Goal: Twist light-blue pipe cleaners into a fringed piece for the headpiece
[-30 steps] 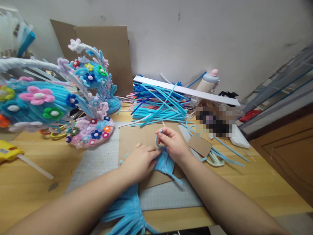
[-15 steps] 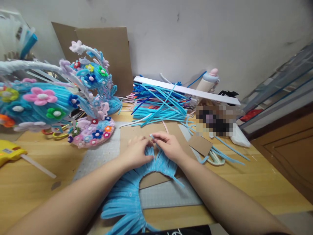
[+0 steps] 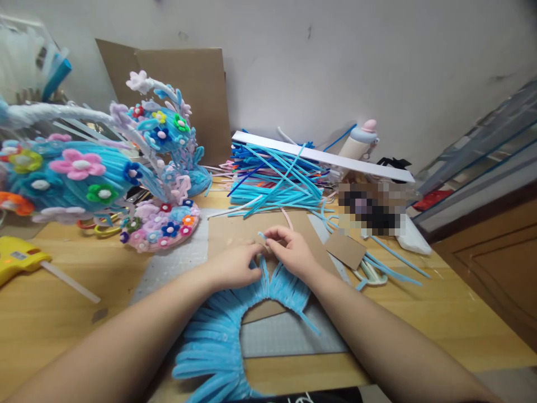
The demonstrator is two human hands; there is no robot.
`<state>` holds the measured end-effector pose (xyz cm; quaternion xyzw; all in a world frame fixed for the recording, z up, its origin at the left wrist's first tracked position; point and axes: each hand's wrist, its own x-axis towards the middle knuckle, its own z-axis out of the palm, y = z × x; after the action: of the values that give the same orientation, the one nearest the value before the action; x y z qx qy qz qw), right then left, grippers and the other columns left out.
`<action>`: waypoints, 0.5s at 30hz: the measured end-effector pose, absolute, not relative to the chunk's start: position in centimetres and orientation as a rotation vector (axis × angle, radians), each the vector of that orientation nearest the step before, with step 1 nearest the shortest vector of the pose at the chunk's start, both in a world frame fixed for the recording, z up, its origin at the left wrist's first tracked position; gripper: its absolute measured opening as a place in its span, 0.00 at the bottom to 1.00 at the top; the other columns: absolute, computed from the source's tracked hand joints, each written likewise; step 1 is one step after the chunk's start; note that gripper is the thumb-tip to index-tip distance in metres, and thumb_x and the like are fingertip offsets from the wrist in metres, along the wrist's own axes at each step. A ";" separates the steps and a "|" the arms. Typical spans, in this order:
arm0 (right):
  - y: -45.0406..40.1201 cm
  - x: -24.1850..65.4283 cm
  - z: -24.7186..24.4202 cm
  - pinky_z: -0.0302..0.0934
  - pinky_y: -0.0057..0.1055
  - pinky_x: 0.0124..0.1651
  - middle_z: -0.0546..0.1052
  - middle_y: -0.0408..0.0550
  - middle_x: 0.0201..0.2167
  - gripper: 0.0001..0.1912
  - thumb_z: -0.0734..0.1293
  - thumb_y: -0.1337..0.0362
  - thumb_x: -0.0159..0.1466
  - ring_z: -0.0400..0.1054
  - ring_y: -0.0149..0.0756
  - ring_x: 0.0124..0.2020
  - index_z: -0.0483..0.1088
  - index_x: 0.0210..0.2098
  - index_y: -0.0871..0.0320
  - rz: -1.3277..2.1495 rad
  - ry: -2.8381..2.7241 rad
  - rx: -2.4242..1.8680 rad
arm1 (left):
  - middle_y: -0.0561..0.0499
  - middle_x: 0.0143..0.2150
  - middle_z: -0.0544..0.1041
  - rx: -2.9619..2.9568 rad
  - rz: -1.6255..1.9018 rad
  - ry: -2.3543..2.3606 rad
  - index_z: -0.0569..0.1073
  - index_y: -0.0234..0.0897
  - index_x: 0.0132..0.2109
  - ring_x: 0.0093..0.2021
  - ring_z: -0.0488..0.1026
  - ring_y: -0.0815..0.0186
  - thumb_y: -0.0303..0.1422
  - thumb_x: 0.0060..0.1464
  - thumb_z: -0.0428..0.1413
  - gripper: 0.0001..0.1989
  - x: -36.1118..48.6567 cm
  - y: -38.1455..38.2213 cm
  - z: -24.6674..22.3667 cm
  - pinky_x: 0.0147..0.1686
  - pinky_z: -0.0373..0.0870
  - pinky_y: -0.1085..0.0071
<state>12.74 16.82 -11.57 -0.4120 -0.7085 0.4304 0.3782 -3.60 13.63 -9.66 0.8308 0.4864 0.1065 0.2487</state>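
Observation:
A blue fuzzy piece (image 3: 226, 330), made of many looped pipe-cleaner strips, curves in an arc over a cardboard sheet (image 3: 226, 235) and a grey cutting mat (image 3: 289, 338). At the arc's upper part, my left hand (image 3: 239, 266) is closed on its strips, fingers bent. Beside it on the right, my right hand (image 3: 289, 249) pinches the tip of a blue strip between thumb and forefinger. The two hands are close together, with a small gap between them. A loose blue end sticks out at the arc's right end.
Flower-covered blue ornaments (image 3: 79, 173) stand at the left, near a yellow glue gun (image 3: 20, 260). Behind the hands lies a pile of blue pipe cleaners (image 3: 277, 179) under a white strip (image 3: 323, 157). A bottle (image 3: 356, 143) and small cardboard piece (image 3: 345, 250) are at the right.
My left hand has shifted slightly left and down, away from the pinched tip. The strips between the hands are spread differently. The view has shifted a little.

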 end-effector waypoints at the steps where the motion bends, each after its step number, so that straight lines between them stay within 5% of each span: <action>1: 16.8 12.7 -11.6 0.60 0.28 0.37 0.72 0.44 0.30 0.06 0.61 0.68 0.55 0.66 0.31 0.32 0.68 0.33 0.59 1.077 -1.800 -1.062 | 0.50 0.36 0.71 2.286 0.281 1.318 0.69 0.39 0.38 0.40 0.67 0.60 0.31 0.42 0.51 0.12 -3.5 13.6 -9.7 0.41 0.60 0.66; 15: 16.8 13.4 -11.2 0.54 0.34 0.42 0.72 0.44 0.28 0.09 0.61 0.73 0.54 0.64 0.35 0.34 0.71 0.30 0.56 0.667 -2.228 -0.953 | 0.56 0.28 0.70 1.913 0.360 1.290 0.70 0.36 0.34 0.30 0.66 0.68 0.36 0.43 0.53 0.11 -5.6 14.7 -8.9 0.29 0.59 0.76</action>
<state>13.41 16.79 -11.16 -0.3607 -0.8432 0.2522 0.3088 -5.63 14.68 -8.87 0.7535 0.5083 0.1419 0.3922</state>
